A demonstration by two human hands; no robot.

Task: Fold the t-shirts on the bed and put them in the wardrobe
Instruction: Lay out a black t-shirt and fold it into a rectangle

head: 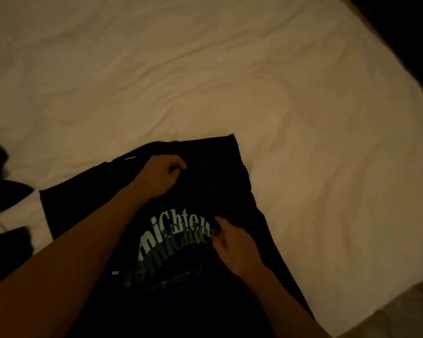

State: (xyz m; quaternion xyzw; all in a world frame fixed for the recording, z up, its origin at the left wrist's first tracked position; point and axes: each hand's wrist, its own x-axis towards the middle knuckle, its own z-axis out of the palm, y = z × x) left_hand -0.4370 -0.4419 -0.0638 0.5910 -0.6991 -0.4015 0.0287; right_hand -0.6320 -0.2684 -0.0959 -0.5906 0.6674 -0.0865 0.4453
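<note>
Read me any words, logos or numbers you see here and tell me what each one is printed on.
"niChtely": pale green letters, upper arc on the black t-shirt; the last letters are unsure, cut off by a fold.
Second green arc below it: repeats similar letters, too distorted and partly covered by the right hand to read.
Faint bluish lines under the arcs: too dim to read.
Nothing else carries text.

Black t-shirt (217, 186), pale green and white arched lettering, faint blue print beneath. Cream-white bed sheet (205, 69), creased. Dark garments (3, 198) far left.
</note>
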